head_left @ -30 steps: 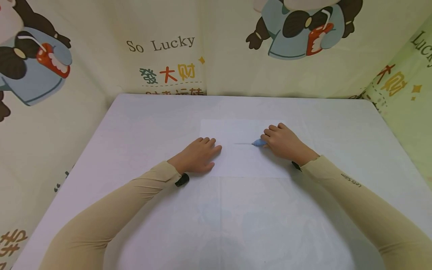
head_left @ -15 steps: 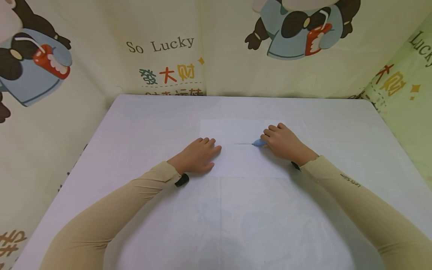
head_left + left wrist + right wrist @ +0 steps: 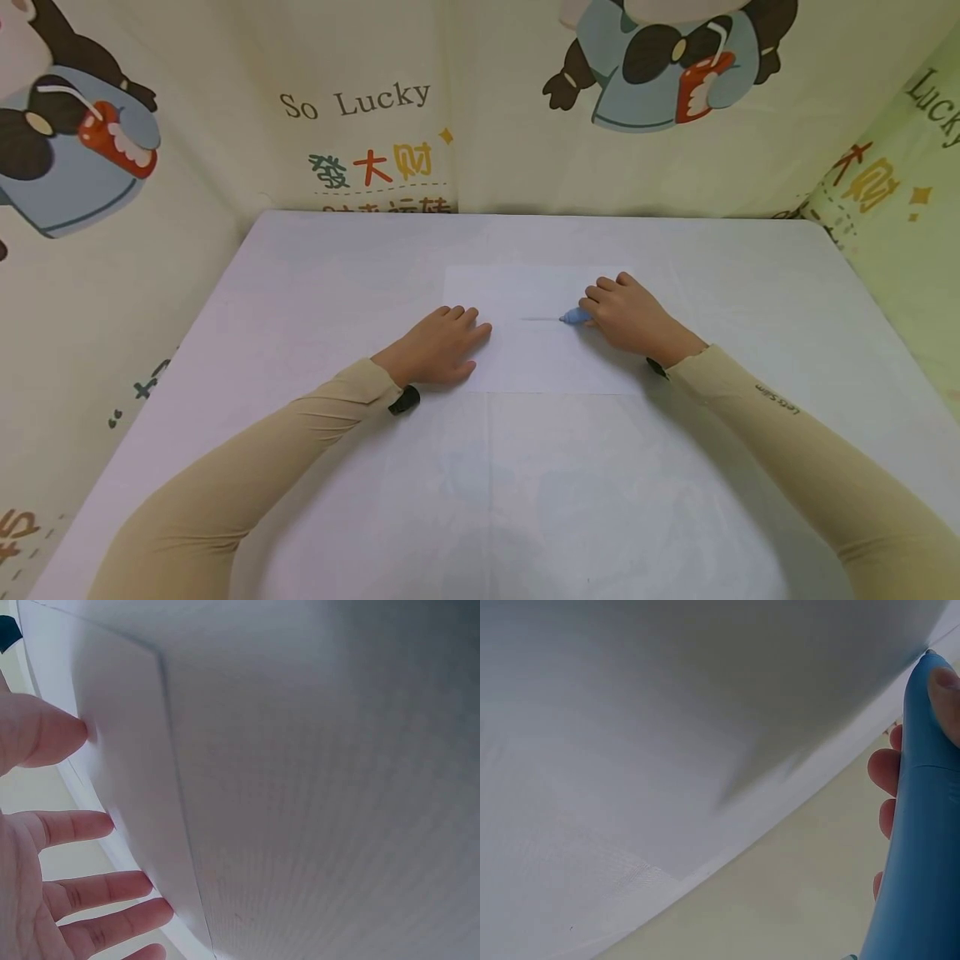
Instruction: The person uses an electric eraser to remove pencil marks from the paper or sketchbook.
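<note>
A thick blue 3D pen is gripped in my right hand, its narrow tip pointing left, down at the white paper. From that tip a thin straight line runs leftward over the sheet. In the right wrist view the pen's wide body fills the right edge, with the thumb along its side and fingertips showing behind it. My left hand rests at the paper's left edge, fingers spread. The left wrist view has its thumb and fingertips right at the sheet.
A white tabletop carries the sheet near its middle. Cream cloth printed with cartoon figures and lettering hangs behind the table and on both sides. Black wrist straps show at the cuffs of both beige sleeves.
Both hands and the pen stay almost in place, and the line looks the same length. The cloth at the left has swayed slightly, shifting its printed marks.
</note>
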Demonstrator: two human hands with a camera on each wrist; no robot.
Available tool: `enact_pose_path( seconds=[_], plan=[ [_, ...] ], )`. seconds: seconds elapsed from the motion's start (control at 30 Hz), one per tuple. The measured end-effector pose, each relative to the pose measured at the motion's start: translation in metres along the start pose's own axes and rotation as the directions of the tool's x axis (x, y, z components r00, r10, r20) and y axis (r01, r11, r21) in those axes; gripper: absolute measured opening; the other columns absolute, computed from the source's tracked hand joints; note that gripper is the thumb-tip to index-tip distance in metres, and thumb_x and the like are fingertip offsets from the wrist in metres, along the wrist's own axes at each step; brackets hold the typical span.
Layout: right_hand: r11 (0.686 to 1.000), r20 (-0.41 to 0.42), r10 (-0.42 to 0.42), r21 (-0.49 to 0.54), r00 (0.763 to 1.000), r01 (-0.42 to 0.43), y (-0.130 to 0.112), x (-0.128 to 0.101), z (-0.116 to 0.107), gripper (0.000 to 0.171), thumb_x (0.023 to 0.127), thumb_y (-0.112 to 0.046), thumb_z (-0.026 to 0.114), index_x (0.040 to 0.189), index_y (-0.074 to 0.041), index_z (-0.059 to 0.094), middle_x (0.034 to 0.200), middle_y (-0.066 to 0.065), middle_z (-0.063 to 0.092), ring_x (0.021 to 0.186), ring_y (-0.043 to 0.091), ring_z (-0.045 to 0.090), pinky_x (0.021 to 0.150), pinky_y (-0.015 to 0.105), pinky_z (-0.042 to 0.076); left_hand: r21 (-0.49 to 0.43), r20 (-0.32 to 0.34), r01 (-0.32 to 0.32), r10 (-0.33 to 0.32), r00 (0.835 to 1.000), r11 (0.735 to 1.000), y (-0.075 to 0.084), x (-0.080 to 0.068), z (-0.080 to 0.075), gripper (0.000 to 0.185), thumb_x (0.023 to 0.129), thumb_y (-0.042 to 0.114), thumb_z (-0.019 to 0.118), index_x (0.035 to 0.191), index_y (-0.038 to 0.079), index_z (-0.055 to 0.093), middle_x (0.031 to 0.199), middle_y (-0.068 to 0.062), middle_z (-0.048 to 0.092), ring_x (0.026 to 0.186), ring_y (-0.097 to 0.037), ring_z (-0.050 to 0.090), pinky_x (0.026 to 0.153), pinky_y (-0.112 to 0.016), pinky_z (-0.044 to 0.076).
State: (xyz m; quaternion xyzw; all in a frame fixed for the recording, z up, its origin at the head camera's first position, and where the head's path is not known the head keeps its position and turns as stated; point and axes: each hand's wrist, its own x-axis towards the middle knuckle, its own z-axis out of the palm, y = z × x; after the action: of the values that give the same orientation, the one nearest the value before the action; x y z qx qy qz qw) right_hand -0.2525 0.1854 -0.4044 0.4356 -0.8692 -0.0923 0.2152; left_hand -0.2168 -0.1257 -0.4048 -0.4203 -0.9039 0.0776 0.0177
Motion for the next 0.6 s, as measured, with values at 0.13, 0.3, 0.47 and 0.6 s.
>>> enact_pose_path(
  seconds=[0.13, 0.3, 0.47, 0.6],
  plan=[
    [1.000, 0.001, -0.001, -0.002, 1.000, 0.001, 0.0000, 0.0004, -0.0004, 0.021, 0.076, -0.018, 0.075, 0.085, -0.003, 0.064, 0.078, 0.008, 0.061, 0.075, 0.025, 0.054, 0.065, 0.036, 0.039, -0.009, -0.006, -0.003, 0.003, 1.000, 1.000, 0.0000, 0.0002, -0.0002, 0.042, 0.088, 0.032, 0.055, 0.123, 0.010, 0.049, 0.114, -0.012, 0.055, 0.100, -0.027, 0.056, 0.089, -0.040, 0.046],
    [1.000, -0.008, 0.001, -0.005, 1.000, -0.001, 0.0013, -0.0008, 0.0007, 0.021, 0.075, -0.018, 0.075, 0.083, -0.003, 0.063, 0.076, 0.008, 0.060, 0.074, 0.025, 0.054, 0.064, 0.035, 0.039, -0.007, -0.010, -0.007, 0.007, 1.000, 1.000, -0.0001, 0.0008, 0.0005, 0.042, 0.088, 0.033, 0.055, 0.123, 0.010, 0.049, 0.114, -0.012, 0.055, 0.101, -0.027, 0.056, 0.089, -0.041, 0.046],
    [1.000, -0.010, -0.003, 0.012, 1.000, 0.003, 0.0024, -0.0015, 0.0021, 0.022, 0.074, -0.017, 0.076, 0.084, -0.002, 0.063, 0.077, 0.009, 0.060, 0.075, 0.025, 0.054, 0.064, 0.036, 0.040, -0.003, -0.006, -0.005, 0.005, 1.000, 1.000, -0.0003, 0.0020, 0.0014, 0.042, 0.088, 0.033, 0.055, 0.123, 0.010, 0.050, 0.115, -0.012, 0.055, 0.100, -0.027, 0.056, 0.089, -0.041, 0.046],
    [0.999, -0.005, -0.009, 0.033, 1.000, 0.009, 0.0028, -0.0016, 0.0035, 0.024, 0.074, -0.016, 0.077, 0.088, -0.001, 0.065, 0.081, 0.011, 0.062, 0.078, 0.026, 0.056, 0.065, 0.037, 0.043, -0.005, -0.009, -0.006, 0.006, 1.000, 1.000, -0.0001, 0.0024, 0.0019, 0.043, 0.088, 0.033, 0.056, 0.123, 0.010, 0.049, 0.114, -0.012, 0.055, 0.099, -0.027, 0.056, 0.088, -0.040, 0.046]
  ],
)
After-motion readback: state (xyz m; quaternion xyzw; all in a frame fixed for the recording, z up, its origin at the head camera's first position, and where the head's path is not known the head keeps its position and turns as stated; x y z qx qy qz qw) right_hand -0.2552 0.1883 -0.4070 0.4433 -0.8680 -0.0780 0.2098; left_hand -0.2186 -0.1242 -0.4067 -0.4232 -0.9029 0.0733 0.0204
